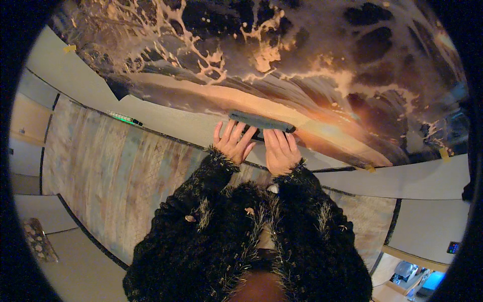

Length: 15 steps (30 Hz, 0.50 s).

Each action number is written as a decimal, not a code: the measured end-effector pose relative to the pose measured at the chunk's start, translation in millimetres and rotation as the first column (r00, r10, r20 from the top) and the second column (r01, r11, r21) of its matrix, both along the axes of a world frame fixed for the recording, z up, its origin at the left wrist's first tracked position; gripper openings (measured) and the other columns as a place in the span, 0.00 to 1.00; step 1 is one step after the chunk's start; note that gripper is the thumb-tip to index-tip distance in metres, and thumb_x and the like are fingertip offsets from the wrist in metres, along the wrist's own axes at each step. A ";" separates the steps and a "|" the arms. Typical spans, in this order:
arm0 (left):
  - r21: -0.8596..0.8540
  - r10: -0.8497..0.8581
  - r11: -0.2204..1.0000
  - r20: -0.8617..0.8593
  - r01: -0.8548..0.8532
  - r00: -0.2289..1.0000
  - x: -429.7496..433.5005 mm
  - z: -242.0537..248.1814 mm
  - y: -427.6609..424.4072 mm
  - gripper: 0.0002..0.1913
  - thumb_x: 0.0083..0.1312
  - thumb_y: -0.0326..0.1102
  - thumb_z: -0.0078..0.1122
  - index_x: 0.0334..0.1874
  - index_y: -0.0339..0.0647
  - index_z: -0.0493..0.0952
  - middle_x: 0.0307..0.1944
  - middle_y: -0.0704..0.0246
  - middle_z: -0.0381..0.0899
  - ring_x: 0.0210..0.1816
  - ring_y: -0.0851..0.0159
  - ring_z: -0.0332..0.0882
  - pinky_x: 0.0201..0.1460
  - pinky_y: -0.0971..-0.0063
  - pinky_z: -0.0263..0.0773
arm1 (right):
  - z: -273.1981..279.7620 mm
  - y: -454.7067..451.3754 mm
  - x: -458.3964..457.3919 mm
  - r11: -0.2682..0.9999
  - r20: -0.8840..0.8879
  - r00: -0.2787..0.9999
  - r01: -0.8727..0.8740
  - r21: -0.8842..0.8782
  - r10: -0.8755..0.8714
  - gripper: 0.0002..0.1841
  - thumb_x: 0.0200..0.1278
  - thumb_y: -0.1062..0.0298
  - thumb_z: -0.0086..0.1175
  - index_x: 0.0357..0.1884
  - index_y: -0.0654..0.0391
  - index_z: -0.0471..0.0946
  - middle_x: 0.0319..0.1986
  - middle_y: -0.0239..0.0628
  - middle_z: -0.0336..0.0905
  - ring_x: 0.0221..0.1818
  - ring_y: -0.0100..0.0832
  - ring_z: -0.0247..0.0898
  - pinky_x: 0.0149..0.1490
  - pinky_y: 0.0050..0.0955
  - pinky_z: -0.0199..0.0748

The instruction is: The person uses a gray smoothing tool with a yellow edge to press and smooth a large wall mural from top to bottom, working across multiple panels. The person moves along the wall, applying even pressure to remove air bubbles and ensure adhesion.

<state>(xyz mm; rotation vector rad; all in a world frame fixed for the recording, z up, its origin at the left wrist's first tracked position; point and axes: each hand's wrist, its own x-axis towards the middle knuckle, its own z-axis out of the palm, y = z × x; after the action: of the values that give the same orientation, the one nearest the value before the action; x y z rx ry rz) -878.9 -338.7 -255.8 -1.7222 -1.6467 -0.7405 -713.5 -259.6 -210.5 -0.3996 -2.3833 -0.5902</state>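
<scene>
A large printed sheet (264, 87) with an orange, brown and black swirling pattern spreads over a pale surface (166, 117). A long grey pad or felt-edged squeegee (260, 120) lies across the sheet's near edge, with a black part below it. My left hand (234, 141) is at its left end, fingers spread with their tips against it. My right hand (281, 151) is at its right half, fingers together on it. The palms' undersides and both grips are partly hidden. The sheet's lower left edge has a dark pointed corner (120, 92).
Yellow tape pieces are at the sheet's edge, at the left (69, 48), lower right (370, 168) and far right (445, 154). A small device with a green light (124, 117) is on the pale surface's edge. Patterned flooring (113, 166) lies beyond, with pale cabinets (426, 230) at the right.
</scene>
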 end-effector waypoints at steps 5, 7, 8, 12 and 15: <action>0.101 0.082 0.990 0.189 -0.102 0.979 -4.8 39.1 14.9 0.24 0.60 0.51 0.61 0.58 0.54 0.76 0.62 0.63 0.66 0.66 0.52 0.60 0.68 0.48 0.48 | 37.3 8.0 -21.7 0.998 -0.211 0.977 0.025 0.056 -0.013 0.20 0.55 0.71 0.51 0.50 0.66 0.78 0.52 0.37 0.75 0.56 0.37 0.69 0.62 0.39 0.60; 0.155 0.083 0.982 0.188 -0.113 0.979 -6.1 44.3 20.7 0.23 0.60 0.50 0.61 0.57 0.54 0.76 0.61 0.63 0.66 0.65 0.51 0.60 0.68 0.48 0.49 | 44.5 9.1 -26.1 0.995 -0.265 0.964 0.017 0.102 0.011 0.20 0.55 0.71 0.50 0.50 0.66 0.78 0.52 0.37 0.75 0.55 0.37 0.70 0.62 0.39 0.60; 0.215 0.054 0.973 0.157 -0.088 0.986 -6.0 41.6 21.0 0.23 0.60 0.50 0.61 0.57 0.54 0.76 0.61 0.62 0.66 0.65 0.51 0.60 0.68 0.48 0.50 | 43.9 9.3 -27.0 0.996 -0.216 0.976 0.029 0.085 -0.010 0.20 0.56 0.71 0.50 0.50 0.66 0.78 0.52 0.37 0.75 0.55 0.37 0.70 0.62 0.39 0.60; 0.138 0.054 0.987 0.168 -0.078 0.984 -5.4 4.2 10.6 0.23 0.58 0.48 0.64 0.56 0.53 0.76 0.60 0.61 0.64 0.65 0.51 0.60 0.67 0.48 0.51 | 19.0 6.1 -23.2 0.996 -0.098 0.991 -0.084 0.033 0.087 0.18 0.58 0.72 0.50 0.50 0.64 0.79 0.52 0.36 0.75 0.56 0.35 0.69 0.62 0.36 0.61; 0.052 0.068 0.996 0.184 -0.079 0.980 -5.4 -13.1 0.4 0.25 0.56 0.45 0.67 0.57 0.53 0.75 0.60 0.61 0.63 0.65 0.51 0.59 0.67 0.48 0.53 | 5.1 2.3 -23.7 0.990 -0.047 0.997 -0.057 0.130 0.063 0.18 0.59 0.65 0.50 0.49 0.60 0.80 0.54 0.32 0.76 0.57 0.29 0.69 0.65 0.33 0.57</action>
<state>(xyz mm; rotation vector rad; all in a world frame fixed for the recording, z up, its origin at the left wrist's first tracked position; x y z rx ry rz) -884.3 -338.3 -268.9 -1.5826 -1.7823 -0.9253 -737.2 -257.3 -205.4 -0.2820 -2.2854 -0.6939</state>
